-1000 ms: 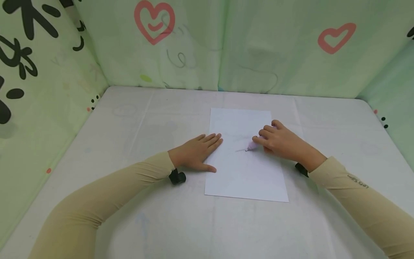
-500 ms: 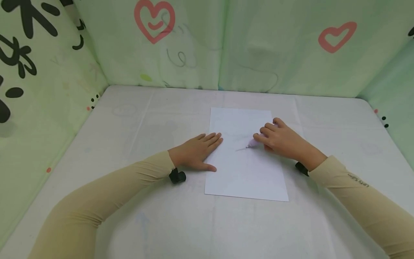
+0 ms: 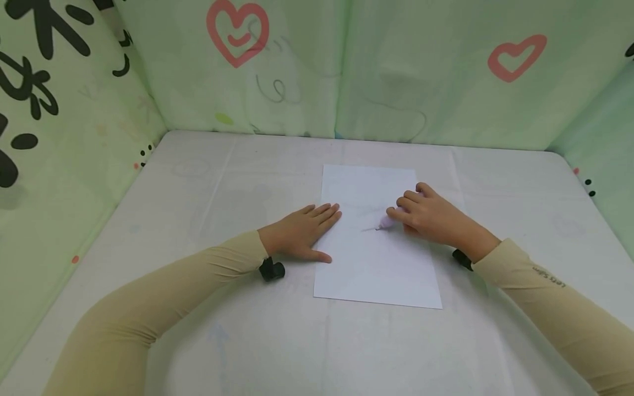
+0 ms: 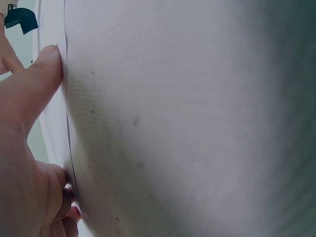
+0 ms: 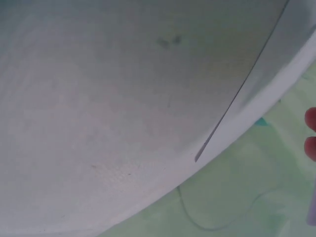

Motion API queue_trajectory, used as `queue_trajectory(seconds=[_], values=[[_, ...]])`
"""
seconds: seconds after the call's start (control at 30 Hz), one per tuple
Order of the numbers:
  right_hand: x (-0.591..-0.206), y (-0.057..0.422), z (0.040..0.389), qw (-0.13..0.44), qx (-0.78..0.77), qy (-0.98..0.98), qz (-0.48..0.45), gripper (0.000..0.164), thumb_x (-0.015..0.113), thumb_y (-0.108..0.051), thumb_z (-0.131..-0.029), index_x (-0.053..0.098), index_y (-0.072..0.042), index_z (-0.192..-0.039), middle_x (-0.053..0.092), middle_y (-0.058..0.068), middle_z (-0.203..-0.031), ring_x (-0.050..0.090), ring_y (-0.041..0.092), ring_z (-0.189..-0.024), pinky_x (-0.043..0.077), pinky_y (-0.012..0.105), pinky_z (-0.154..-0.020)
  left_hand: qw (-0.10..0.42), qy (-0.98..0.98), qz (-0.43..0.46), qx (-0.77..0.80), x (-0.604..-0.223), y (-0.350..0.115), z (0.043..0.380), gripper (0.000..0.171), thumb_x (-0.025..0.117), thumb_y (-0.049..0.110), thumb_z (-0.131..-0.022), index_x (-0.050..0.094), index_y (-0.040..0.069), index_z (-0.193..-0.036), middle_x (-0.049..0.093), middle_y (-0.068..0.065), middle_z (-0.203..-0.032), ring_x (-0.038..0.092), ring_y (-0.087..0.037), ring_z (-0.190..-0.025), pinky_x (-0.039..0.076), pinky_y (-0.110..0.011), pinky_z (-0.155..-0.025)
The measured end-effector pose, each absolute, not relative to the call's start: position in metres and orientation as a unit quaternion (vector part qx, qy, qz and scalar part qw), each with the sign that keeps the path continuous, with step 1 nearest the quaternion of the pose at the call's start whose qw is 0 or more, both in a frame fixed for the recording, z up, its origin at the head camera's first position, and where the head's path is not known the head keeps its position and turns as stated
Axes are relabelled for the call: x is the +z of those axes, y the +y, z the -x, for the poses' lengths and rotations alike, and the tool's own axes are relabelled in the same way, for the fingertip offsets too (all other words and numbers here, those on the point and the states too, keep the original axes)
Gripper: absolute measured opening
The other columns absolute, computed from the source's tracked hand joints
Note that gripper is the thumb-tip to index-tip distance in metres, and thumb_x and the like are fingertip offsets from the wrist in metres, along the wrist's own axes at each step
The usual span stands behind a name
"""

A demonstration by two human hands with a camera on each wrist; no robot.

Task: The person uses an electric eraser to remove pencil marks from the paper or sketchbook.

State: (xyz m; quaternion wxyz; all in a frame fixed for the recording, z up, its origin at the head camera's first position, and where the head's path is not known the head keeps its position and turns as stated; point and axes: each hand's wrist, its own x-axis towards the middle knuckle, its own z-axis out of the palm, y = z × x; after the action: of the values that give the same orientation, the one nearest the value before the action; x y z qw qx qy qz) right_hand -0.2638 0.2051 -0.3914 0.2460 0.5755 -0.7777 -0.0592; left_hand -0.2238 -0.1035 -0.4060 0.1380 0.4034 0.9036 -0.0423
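A white sheet of paper [image 3: 366,275] lies on the table. My left hand [image 3: 299,234] rests flat on its left edge, fingers straight and thumb spread; the left wrist view shows the thumb [image 4: 47,61] at the paper's edge. Over the right half of the sheet, my right hand [image 3: 428,217] grips a pale purple pen [image 3: 387,221], tip down at the paper. A short faint line [image 3: 368,229] runs left from the tip. Fingers cover most of the pen's body. Two fingertips [image 5: 311,148] and a bit of purple show at the right wrist view's edge.
A white cloth covers the table [image 3: 238,187]. Green curtains [image 3: 376,71] with red hearts and black marks enclose the back and both sides. Dark wrist cameras [image 3: 272,269] sit under both cuffs.
My right hand with the pen shifts slightly up and away, then returns near its earlier place. My left hand and the paper stay still.
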Motion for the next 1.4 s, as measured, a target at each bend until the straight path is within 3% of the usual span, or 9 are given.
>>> queue_trajectory(seconds=[0.4, 1.4], values=[[-0.389, 0.2, 0.261, 0.25, -0.068, -0.786, -0.562, 0.035, 0.074, -0.003, -0.065, 0.054, -0.009, -0.093, 0.055, 0.007, -0.075, 0.047, 0.022, -0.069, 0.039, 0.043, -0.076, 0.142, 0.904, -0.4, -0.042, -0.404, -0.102, 0.223, 0.097, 0.042, 0.069, -0.087, 0.005, 0.006, -0.152, 0.004, -0.009, -0.16, 0.007, -0.024, -0.148, 0.012, -0.042, -0.119], [-0.386, 0.194, 0.264, 0.246, -0.084, -0.778, -0.572, 0.037, 0.076, -0.003, -0.065, 0.054, -0.008, -0.093, 0.055, 0.007, -0.075, 0.047, 0.022, -0.07, 0.039, 0.043, -0.076, 0.133, 0.905, -0.402, -0.044, -0.408, -0.103, 0.225, 0.098, 0.042, 0.069, -0.086, 0.005, 0.006, -0.152, 0.005, -0.01, -0.16, 0.008, -0.024, -0.148, 0.013, -0.043, -0.119]])
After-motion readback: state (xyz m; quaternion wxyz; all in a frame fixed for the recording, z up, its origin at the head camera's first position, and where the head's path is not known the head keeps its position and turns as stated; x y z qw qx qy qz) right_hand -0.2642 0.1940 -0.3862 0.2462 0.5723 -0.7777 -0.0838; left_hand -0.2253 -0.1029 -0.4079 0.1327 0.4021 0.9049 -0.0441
